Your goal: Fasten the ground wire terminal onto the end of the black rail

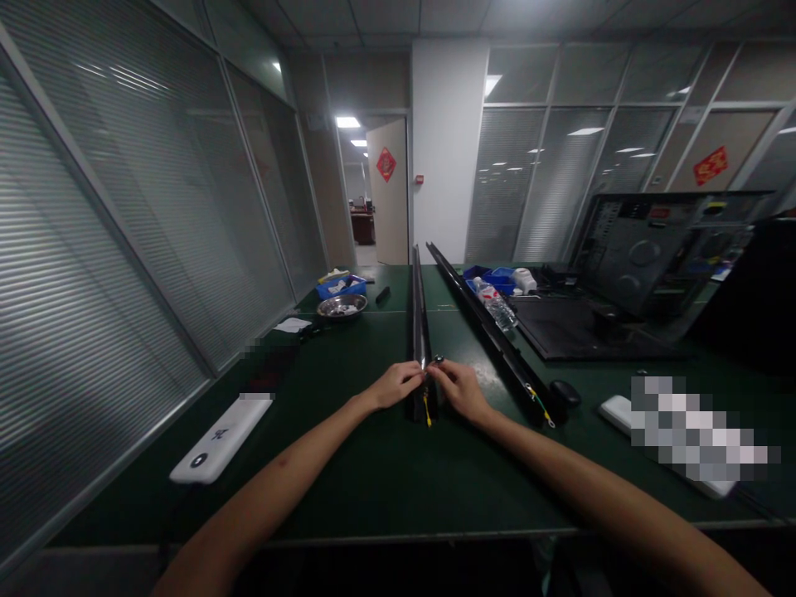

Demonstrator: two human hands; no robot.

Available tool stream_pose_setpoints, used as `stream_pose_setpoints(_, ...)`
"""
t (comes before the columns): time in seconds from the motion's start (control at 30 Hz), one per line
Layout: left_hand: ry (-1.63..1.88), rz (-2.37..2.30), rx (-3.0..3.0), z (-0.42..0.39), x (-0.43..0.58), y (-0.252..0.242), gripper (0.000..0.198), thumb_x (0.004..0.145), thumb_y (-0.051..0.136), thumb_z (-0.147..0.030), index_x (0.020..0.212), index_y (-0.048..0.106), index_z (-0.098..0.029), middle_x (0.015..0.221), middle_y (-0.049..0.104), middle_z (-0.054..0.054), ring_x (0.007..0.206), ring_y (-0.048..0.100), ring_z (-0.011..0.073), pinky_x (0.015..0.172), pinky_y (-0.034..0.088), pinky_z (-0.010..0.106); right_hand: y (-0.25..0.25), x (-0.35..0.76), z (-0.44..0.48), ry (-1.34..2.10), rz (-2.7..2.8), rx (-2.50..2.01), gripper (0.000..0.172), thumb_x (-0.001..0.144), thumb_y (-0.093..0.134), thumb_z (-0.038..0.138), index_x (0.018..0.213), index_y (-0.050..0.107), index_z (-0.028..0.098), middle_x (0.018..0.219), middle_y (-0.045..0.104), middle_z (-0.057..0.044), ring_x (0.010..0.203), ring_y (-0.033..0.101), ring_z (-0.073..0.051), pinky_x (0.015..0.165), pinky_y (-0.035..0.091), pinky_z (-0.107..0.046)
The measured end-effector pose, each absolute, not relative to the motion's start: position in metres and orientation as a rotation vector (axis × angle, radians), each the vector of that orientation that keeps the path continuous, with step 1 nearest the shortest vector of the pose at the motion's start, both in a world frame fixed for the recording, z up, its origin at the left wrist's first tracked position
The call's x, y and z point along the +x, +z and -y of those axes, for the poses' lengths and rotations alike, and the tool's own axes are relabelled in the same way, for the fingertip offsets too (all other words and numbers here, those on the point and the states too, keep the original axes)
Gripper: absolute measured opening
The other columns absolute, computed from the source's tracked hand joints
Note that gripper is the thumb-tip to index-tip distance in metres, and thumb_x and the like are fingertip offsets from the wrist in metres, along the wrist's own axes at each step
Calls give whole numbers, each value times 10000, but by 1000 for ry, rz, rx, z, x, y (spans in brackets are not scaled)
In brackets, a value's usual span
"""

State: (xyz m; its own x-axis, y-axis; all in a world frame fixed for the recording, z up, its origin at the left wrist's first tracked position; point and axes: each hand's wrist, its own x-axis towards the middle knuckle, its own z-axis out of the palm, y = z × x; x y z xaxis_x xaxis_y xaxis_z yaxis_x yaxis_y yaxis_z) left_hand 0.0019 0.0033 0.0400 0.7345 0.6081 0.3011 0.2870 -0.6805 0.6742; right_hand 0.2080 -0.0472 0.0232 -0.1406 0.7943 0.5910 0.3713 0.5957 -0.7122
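Observation:
A long black rail (419, 308) lies lengthwise down the middle of the green table (373, 473), with a yellow wire (428, 410) hanging at its near end. My left hand (395, 385) and my right hand (458, 388) meet at that near end. Both pinch at a small metal part there, too small to name. A second long black rail (482, 319) lies to the right, also with a yellow-green wire (542, 408) at its near end.
A white flat device (220, 438) lies at the left edge. A metal bowl (342, 307) and blue trays (341, 286) stand farther back. A plastic bottle (497, 305), an open computer case (647, 257), a black mouse (565, 391) and a white object (617, 412) are on the right.

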Motion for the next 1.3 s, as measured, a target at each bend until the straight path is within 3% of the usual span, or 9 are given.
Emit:
stream_pose_setpoints(0.27, 673, -683, 2324, -5, 2, 37, 354, 1043, 461, -395, 986, 702, -142, 996, 643, 66, 926, 628, 210, 837, 512, 283, 19, 209, 44, 500, 1754, -958, 400, 998, 556, 474, 782, 703, 170, 696, 639, -9, 621, 554, -161, 593, 424, -261)
stream_pose_setpoints(0.7, 694, -653, 2352, -5, 2, 38, 362, 1047, 456, -390, 935, 700, -147, 963, 634, 59, 915, 629, 205, 859, 505, 290, 19, 210, 41, 544, 1789, -933, 397, 1010, 540, 469, 772, 671, 179, 658, 607, -5, 591, 554, -155, 551, 416, -251)
stream_pose_setpoints(1.3, 692, -650, 2371, -8, 2, 32, 312, 1050, 478, -362, 1005, 708, -157, 1050, 670, 64, 969, 647, 211, 914, 502, 312, 14, 211, 35, 639, 1846, -884, 411, 1049, 440, 483, 801, 606, 201, 604, 554, 21, 535, 546, -149, 548, 430, -256)
